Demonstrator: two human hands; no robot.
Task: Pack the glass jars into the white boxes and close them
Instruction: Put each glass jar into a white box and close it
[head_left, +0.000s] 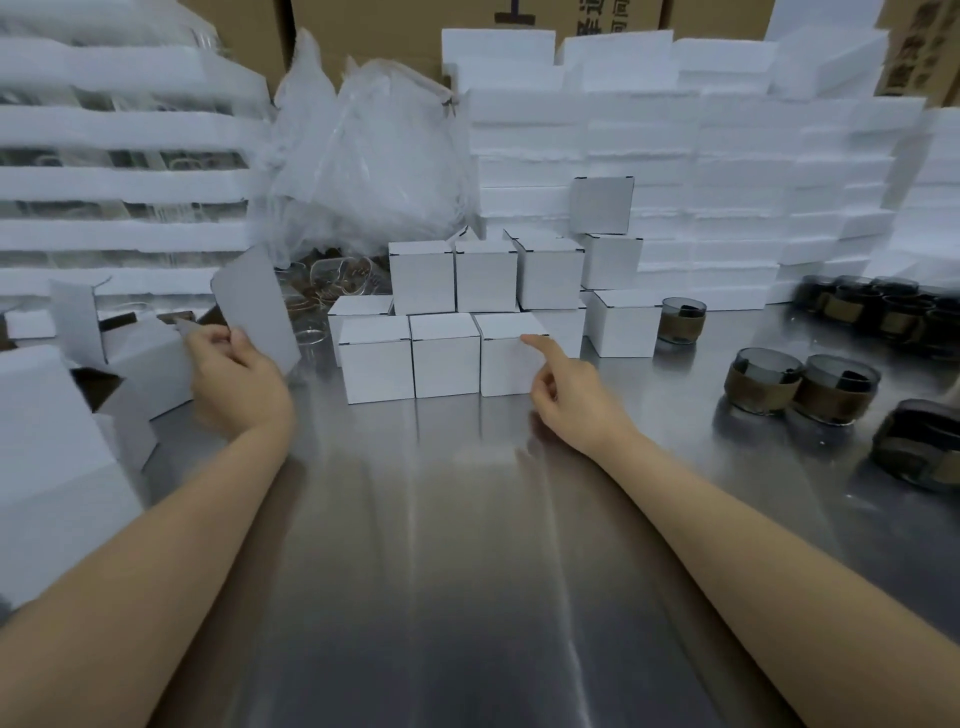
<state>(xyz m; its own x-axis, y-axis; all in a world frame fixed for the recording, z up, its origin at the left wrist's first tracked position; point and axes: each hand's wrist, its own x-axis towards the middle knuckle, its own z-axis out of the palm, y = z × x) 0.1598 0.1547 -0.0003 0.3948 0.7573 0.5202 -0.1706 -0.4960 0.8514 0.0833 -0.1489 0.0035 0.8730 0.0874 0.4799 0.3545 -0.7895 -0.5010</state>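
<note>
Closed white boxes (445, 356) stand stacked in rows at the middle of the steel table (467, 545). My right hand (569, 397) points its straight index finger onto the front right box (506, 364) of the bottom row, its other fingers curled. My left hand (236, 376) pinches a flat, unfolded white box blank (257, 306), tilted up in the air to the left of the stack. Dark glass jars (802, 387) with brown bands sit at the right; one jar (681, 319) stands beside the stack.
Open white boxes (140, 358) lie at the left edge. Stacks of white foam trays (727, 182) rise behind, more at the far left. A crumpled clear plastic bag (363, 156) sits behind the stack, and brown cartons line the back.
</note>
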